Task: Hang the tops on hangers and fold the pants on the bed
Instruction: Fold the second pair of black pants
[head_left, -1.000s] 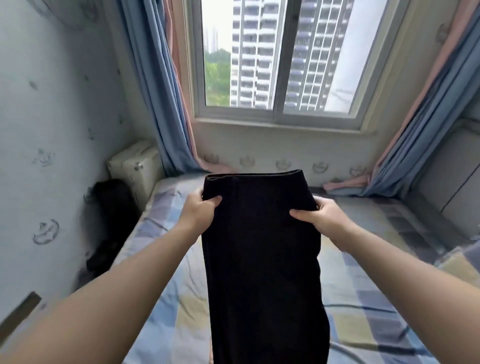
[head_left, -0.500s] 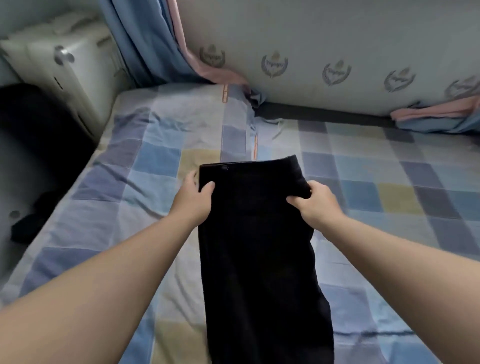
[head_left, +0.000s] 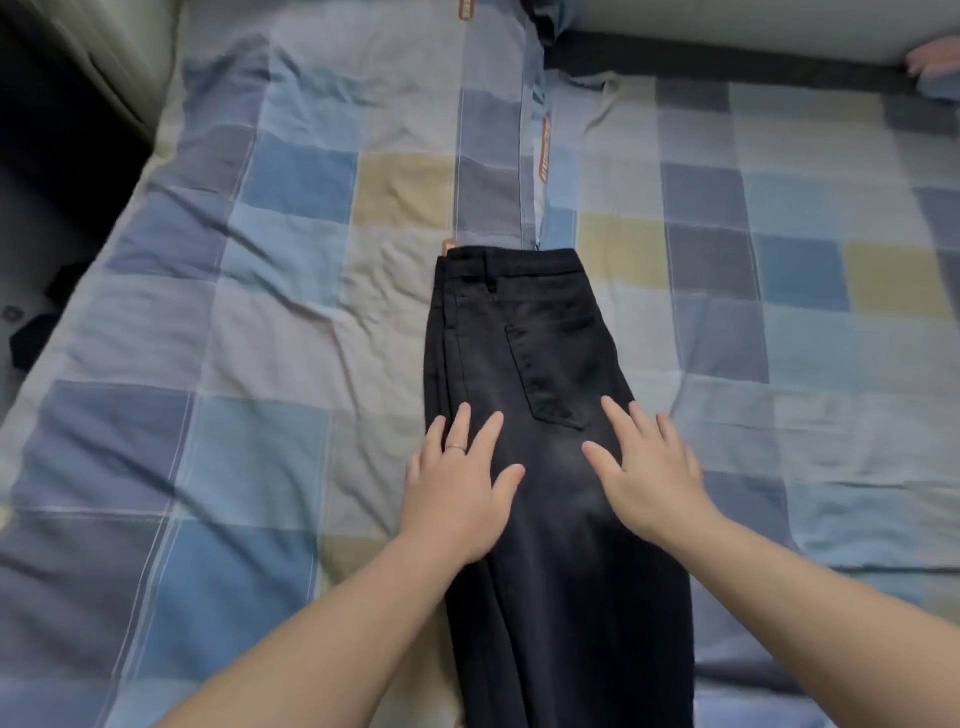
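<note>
The bed (head_left: 260, 312) fills nearly the whole view. It is covered by a rumpled sheet (head_left: 779, 364) of blue, grey and pale yellow squares, with a seam and small orange labels (head_left: 544, 148) running down its far middle. A dark strip (head_left: 727, 57) runs along the far edge of the bed at the upper right, and the dark floor (head_left: 47, 156) shows past the left side.

A pair of black pants (head_left: 545, 353) lies lengthwise on the sheet near the middle of the bed, folded along its length so that one leg rests on the other. The waistband (head_left: 509, 258) is at the far end, and the legs run toward the person and off the lower edge of the view. A back pocket (head_left: 550, 374) faces up.

Both bare forearms reach in from below. The left grip (head_left: 457, 488) is released, lying flat with fingers spread on the left edge of the pants, its little finger over the sheet. The right grip (head_left: 649, 467) is likewise released, palm down and fingers straight, just below the pocket near the right edge. Neither grasps the cloth. A thin ring (head_left: 456, 447) sits on one left finger.
</note>
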